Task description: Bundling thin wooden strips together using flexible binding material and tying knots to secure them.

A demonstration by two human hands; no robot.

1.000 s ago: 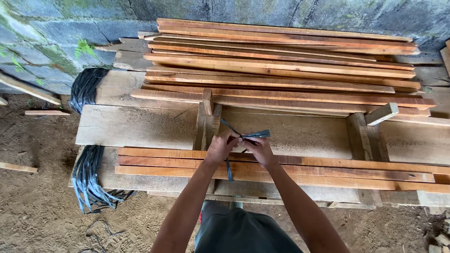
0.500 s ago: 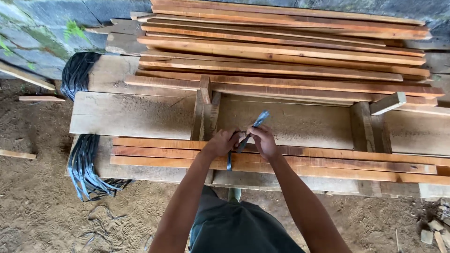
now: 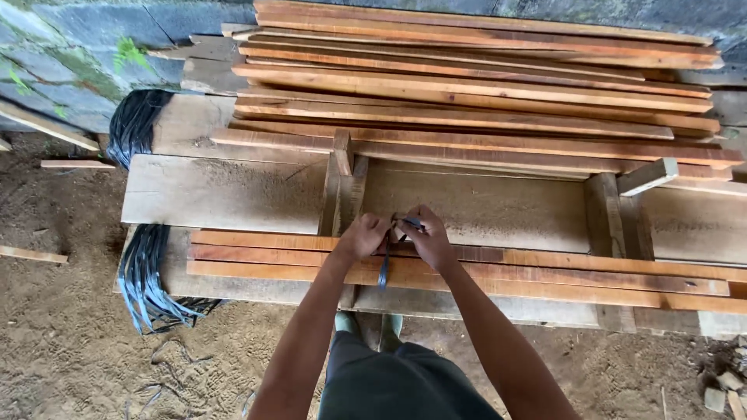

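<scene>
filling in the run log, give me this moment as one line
left hand: grips dark strap | right hand: pinches strap end | strap: over near wooden slats | spare strap bundle: hangs at bench's left

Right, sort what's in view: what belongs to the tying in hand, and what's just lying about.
In hand: left hand, right hand, dark strap, near slats.

Lying about: back slat pile, strap bundle, wide plank, loose block.

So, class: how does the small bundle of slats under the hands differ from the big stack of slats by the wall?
The small bundle has only a few slats; the big stack has many. The small bundle lies tidy at the near edge of the bench, crossed by a dark strap that the left hand and right hand grip; the big stack lies loose and fanned. Both are long reddish-brown wood.
</scene>
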